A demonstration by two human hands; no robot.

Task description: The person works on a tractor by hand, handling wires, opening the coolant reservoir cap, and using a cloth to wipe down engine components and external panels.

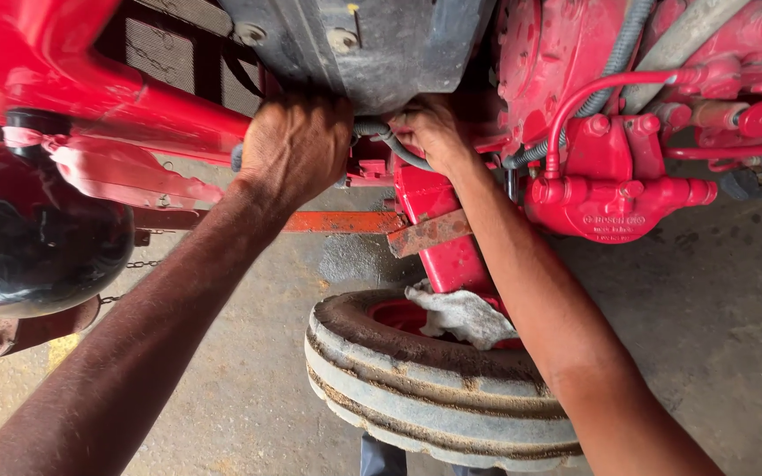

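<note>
Hands (297,145) (434,132) apparently gripping hose (399,150) under red tractor (575,53).

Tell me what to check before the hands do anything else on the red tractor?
1. Left hand has a firm hold: cannot tell; it is fisted under the black cover, and what it grips is hidden.
2. Right hand is on the hose: ok, its fingers rest beside the grey hose.
3. Rag is out of the way: ok, it lies on the tyre, apart from both hands.
4. Work spot is visible: not ok, the hands and cover hide it.
5. Floor is dry: cannot tell; it looks stained.
</note>
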